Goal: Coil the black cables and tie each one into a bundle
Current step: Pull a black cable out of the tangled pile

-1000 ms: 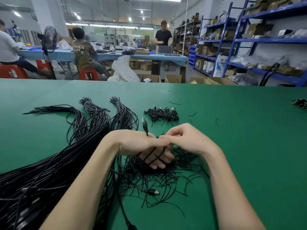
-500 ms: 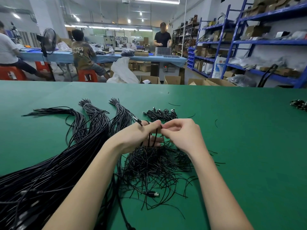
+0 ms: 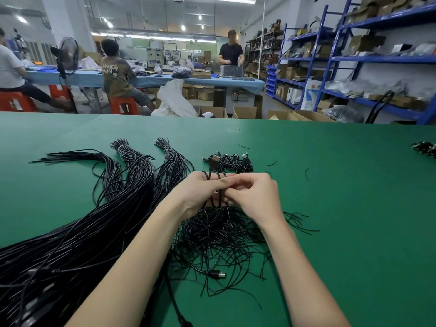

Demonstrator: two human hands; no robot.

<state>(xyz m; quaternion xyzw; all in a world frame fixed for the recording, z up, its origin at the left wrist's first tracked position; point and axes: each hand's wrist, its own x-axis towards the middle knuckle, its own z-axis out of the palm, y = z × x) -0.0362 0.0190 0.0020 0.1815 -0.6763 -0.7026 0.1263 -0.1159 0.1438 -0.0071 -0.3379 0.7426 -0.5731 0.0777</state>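
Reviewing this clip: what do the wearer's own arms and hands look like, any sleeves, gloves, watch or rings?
Both forearms are bare right up to the bottom edge of the picture; no sleeve shows. The left hand and the right hand wear no gloves. No watch, wristband or ring shows on either. The fingernails that show look short and unpainted.

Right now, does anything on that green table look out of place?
Mostly tidy work clutter, but a few short black wire ties lie strayed on the green table, apart from the main tie pile under the hands.
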